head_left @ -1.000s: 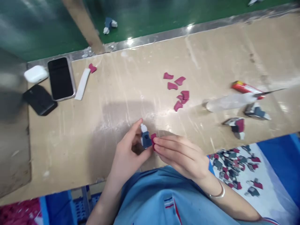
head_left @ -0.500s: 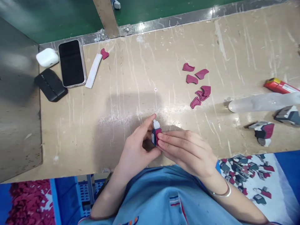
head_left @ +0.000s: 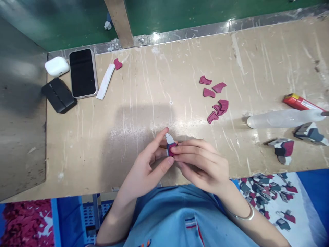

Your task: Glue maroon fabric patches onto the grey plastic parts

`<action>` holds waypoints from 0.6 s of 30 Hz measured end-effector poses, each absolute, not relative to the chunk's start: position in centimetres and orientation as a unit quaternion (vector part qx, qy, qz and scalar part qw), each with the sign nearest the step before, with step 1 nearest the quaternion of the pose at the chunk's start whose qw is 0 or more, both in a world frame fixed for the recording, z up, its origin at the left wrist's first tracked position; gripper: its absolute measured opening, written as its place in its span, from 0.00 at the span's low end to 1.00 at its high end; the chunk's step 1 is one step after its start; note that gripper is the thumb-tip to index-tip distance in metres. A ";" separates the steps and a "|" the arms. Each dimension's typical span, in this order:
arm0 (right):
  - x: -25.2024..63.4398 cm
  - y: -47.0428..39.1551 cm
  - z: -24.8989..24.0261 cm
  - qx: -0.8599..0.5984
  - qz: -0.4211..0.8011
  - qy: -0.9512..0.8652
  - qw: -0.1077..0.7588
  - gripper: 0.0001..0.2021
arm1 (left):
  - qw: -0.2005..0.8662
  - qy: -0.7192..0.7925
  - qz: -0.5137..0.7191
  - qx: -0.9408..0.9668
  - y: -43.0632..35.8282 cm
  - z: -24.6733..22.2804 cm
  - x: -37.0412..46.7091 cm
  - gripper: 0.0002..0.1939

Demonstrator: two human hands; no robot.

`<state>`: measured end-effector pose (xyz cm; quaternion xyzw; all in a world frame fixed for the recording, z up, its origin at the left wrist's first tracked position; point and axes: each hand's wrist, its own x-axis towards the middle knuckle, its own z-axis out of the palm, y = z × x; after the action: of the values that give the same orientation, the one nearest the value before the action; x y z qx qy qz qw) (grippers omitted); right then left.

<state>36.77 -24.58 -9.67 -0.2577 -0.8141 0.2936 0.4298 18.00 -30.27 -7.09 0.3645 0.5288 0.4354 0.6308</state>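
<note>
Near the table's front edge, my left hand [head_left: 151, 164] grips a small part [head_left: 170, 145] coloured dark blue, grey and dark red, its light grey tip pointing up and away. The fingertips of my right hand [head_left: 203, 164] press on its dark red face from the right, so both hands are closed on it. Several loose dark red pieces [head_left: 212, 118] lie to the right, beyond my hands. Two similar grey and red parts, one [head_left: 288, 148] nearer and one [head_left: 310, 133] farther right, rest on the table.
A phone [head_left: 82, 73], a white case [head_left: 57, 66], a black case [head_left: 59, 95] and a white strip [head_left: 106, 82] lie back left. A translucent bottle [head_left: 282, 118] and a red tube [head_left: 302, 102] are at right. Bins of red pieces [head_left: 28, 223] and assembled parts [head_left: 264, 192] stand below.
My left thumb has moved up onto the small part, and the fingers of my right hand have bent more around it. The view has shifted slightly.
</note>
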 end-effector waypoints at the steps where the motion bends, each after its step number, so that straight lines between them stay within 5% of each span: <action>1: 36.7 -24.6 -9.5 -0.261 0.304 -0.810 0.428 0.11 | 0.629 0.534 0.443 0.351 -30.3 -7.2 18.0 0.34; 6: 36.6 -24.0 -6.9 -0.259 0.389 -0.791 0.395 0.12 | 0.598 0.566 0.479 0.304 -31.0 -7.4 18.4 0.31; 10: 35.7 -19.4 -4.1 -0.271 0.339 -0.806 0.403 0.09 | 0.556 0.587 0.525 0.266 -31.7 -7.2 18.6 0.29; 13: 33.3 -11.9 -3.2 -0.379 0.300 -0.782 0.394 0.04 | 0.530 0.583 0.563 0.250 -32.0 -7.2 18.2 0.30; 18: 29.7 1.8 -3.9 -0.658 0.242 -0.641 0.312 0.11 | 0.494 0.591 0.598 0.221 -32.4 -7.5 16.5 0.30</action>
<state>29.74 1.75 -3.86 -0.6579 -0.6414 0.2419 0.3120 16.46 -32.38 -7.49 0.2212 0.5911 0.5978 0.4943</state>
